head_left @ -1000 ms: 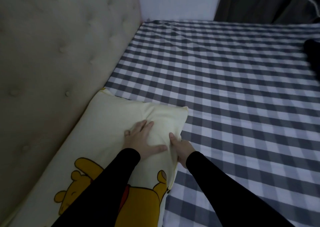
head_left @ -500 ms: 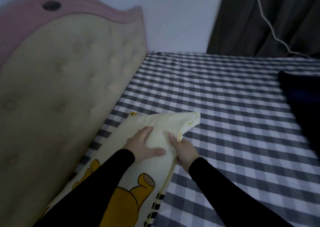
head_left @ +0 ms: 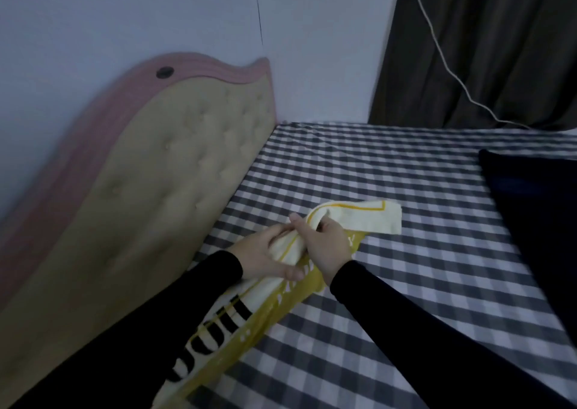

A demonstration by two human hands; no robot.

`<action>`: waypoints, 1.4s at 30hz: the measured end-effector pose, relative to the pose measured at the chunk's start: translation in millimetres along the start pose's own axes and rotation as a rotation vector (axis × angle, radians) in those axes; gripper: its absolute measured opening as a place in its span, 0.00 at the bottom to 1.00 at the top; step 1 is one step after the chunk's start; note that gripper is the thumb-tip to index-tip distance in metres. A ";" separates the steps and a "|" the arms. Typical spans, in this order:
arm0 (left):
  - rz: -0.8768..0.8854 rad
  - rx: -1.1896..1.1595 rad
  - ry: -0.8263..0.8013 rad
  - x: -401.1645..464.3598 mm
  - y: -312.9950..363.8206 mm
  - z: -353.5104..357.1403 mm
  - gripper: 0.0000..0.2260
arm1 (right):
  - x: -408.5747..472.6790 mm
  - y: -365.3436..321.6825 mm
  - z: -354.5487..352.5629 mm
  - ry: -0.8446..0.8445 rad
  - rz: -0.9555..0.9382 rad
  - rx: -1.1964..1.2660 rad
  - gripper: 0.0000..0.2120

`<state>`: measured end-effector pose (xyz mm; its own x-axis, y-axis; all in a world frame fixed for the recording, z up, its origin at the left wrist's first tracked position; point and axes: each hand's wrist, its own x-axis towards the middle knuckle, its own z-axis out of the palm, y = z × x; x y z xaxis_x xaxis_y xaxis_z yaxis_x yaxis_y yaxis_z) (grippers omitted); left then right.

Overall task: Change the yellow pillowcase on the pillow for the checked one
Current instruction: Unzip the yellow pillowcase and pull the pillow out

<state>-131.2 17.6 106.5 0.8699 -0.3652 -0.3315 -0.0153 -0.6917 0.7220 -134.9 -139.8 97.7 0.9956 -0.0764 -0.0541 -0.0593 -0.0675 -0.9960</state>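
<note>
The pillow in its yellow pillowcase (head_left: 368,220) is lifted on edge off the bed, its pale end pointing right and its darker yellow printed side (head_left: 281,308) facing me. My left hand (head_left: 262,252) grips the pale fabric from the left. My right hand (head_left: 324,240) clutches the same bunched end from the right, fingers curled into the fold. Both hands touch each other at the thumbs. No checked pillowcase is recognisable apart from the checked sheet.
A grey-and-white checked sheet (head_left: 390,174) covers the bed. The tufted beige headboard (head_left: 175,184) with a pink rim stands on the left. A dark folded cloth (head_left: 537,209) lies at the right. Dark curtains (head_left: 487,49) and a white cable (head_left: 443,49) hang behind.
The pillow has been raised from lying flat by the headboard and turned on edge. Both hands have closed around its end. My view has tilted upward.
</note>
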 end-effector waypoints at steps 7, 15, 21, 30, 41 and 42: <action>-0.065 0.215 0.213 6.7 -25.0 16.0 0.43 | 15.5 23.8 -41.4 0.005 -0.345 -0.604 0.22; -0.078 0.225 0.227 33.0 -40.2 -11.0 0.46 | 71.6 55.5 -62.1 -0.271 -0.708 -1.358 0.34; 0.176 0.589 0.331 69.1 -7.2 13.9 0.42 | 117.5 53.4 -53.7 -0.243 -0.492 -1.268 0.40; -0.099 0.572 0.156 117.4 -19.2 36.1 0.55 | 123.8 99.7 -71.0 -0.314 0.003 -0.821 0.28; -0.039 0.232 0.104 78.7 -8.9 51.7 0.33 | 71.5 80.1 -88.7 -0.292 -0.110 -0.715 0.11; -0.034 0.232 0.092 71.8 -3.3 51.3 0.31 | 64.0 74.5 -92.0 -0.289 -0.129 -0.700 0.11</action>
<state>-94.0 -38.3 49.1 0.9128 -0.2886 -0.2889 -0.0890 -0.8311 0.5490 -82.2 -241.3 26.7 0.9715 0.2312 -0.0526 0.1226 -0.6798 -0.7231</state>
